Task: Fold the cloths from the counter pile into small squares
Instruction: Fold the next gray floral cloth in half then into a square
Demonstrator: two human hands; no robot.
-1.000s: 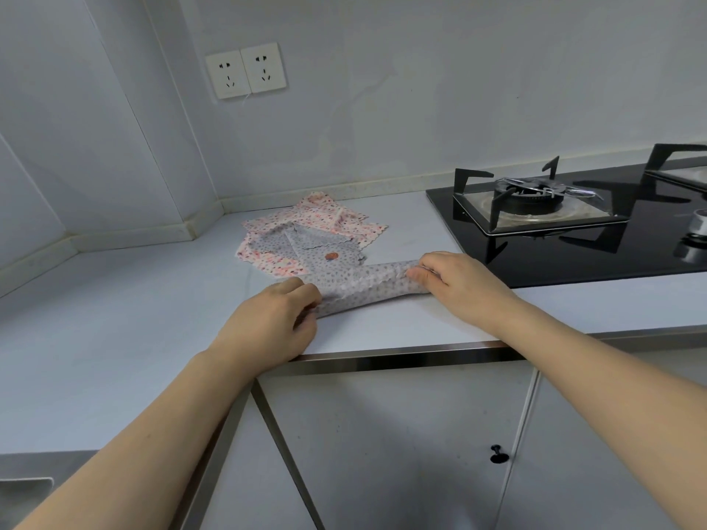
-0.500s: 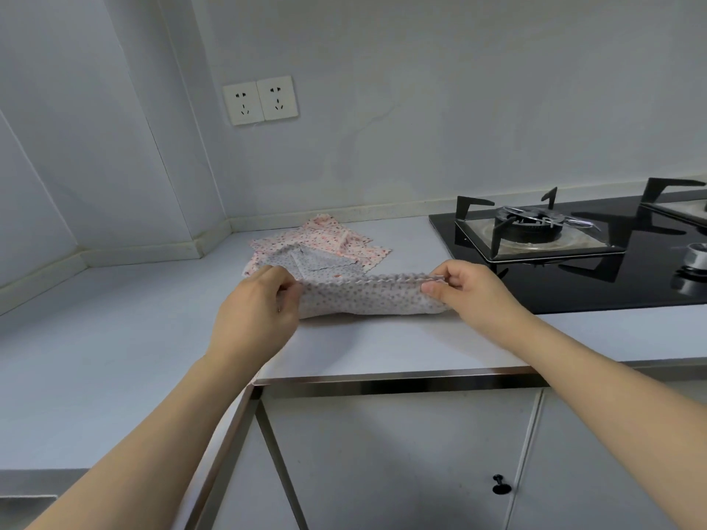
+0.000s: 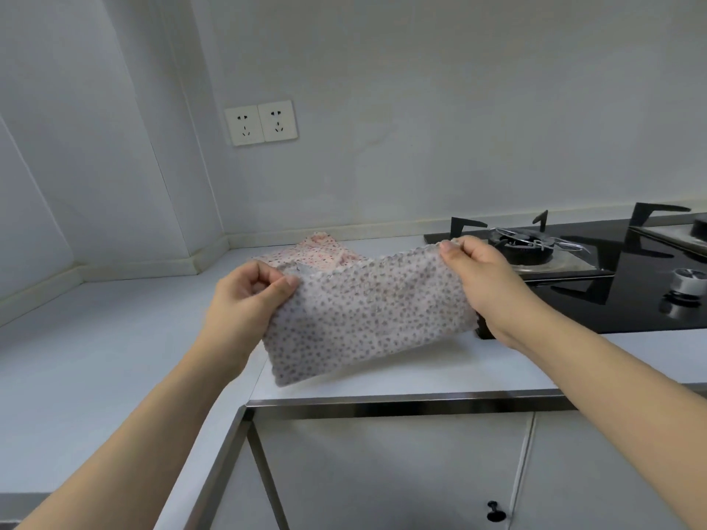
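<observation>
The left hand (image 3: 250,296) and right hand (image 3: 480,271) are each pinching a top corner of the grey-white flower-dotted cloth (image 3: 367,319), which is hanging doubled above the pale counter (image 3: 382,380), ahead of the pink-printed cloth pile (image 3: 317,252). The fold looks half-done; next, the corners probably need bringing together evenly.

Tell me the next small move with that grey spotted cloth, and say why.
Probably lower it flat onto the counter before folding again. The left hand and right hand pinch the top corners of the grey spotted cloth, so it hangs in the air, sagging, with nothing to crease against.
</observation>
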